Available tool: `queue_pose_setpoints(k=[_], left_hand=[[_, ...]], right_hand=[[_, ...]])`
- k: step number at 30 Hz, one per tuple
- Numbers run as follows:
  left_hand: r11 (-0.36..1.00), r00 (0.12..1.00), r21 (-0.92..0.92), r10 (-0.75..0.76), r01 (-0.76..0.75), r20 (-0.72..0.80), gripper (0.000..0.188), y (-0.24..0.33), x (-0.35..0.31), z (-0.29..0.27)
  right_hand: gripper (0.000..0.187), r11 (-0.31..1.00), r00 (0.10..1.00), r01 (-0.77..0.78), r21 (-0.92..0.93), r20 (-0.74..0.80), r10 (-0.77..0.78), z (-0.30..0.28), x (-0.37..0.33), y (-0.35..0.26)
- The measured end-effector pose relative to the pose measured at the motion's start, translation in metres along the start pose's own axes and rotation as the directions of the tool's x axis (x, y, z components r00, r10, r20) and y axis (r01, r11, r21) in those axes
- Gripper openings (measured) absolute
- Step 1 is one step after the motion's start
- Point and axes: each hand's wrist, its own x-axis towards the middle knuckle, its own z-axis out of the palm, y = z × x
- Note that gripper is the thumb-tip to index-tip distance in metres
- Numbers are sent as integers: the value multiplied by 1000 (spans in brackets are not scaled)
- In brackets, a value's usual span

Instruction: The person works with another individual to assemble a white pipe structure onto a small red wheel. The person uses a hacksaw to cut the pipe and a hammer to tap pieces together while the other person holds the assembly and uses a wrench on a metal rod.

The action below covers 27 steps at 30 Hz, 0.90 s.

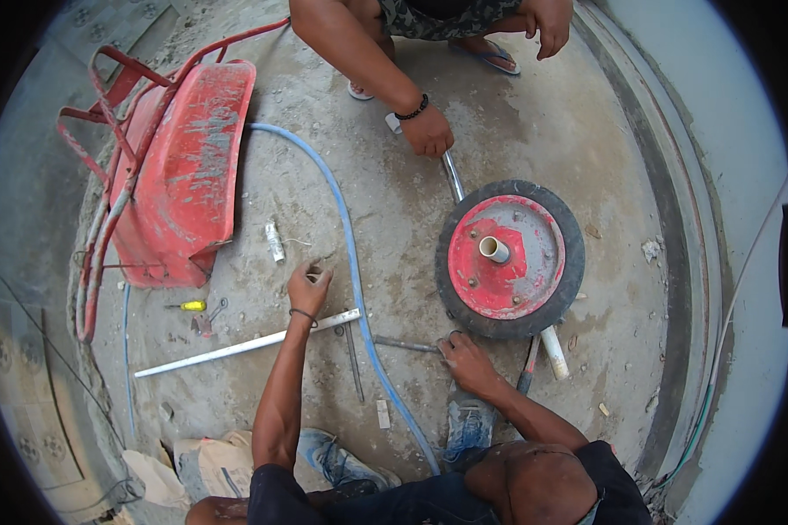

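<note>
My left hand [310,287] is over the concrete, its fingers curled in; anything in them is too small to make out. A white plastic pipe [236,349] lies beneath my left forearm. My right hand [469,362] is closed around the end of a dark metal rod [403,344], close to the lower left of a wheel. That wheel's black tyre [573,262] lies flat, and a short cream pipe [494,250] stands up from its red hub plate [508,289]. Across from me, another person's hand [429,135] grips a shiny metal bar [453,178] reaching the tyre.
An overturned red wheelbarrow [179,175] sits at the left. A blue hose [345,219] curves across the floor. Nearby lie a yellow-handled screwdriver [193,306], a small white tube [274,241], another metal rod [354,363] and a white pipe [554,353] by the tyre.
</note>
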Motion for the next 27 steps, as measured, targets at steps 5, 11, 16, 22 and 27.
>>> queue_pose_setpoints(k=[5,11,16,22,27], left_hand=[[953,919,-301,148,-34,365,32,76,-53,20],[798,855,-492,486,-348,182,30,184,-67,48],[799,848,-466,502,-381,168,31,174,-75,33],[857,762,-318,509,-405,400,43,93,-110,8],[719,516,-375,687,-586,511,44,101,-186,23]], right_hand=[[21,988,998,66,-138,10,-65,4,13,-9],[19,968,980,172,-181,-68,-186,9,12,-6],[21,937,992,-105,333,-34,123,-49,-18,-18],[28,423,832,-467,777,223,509,-54,-45,9],[28,262,850,-424,867,280,446,-50,-40,-7]])
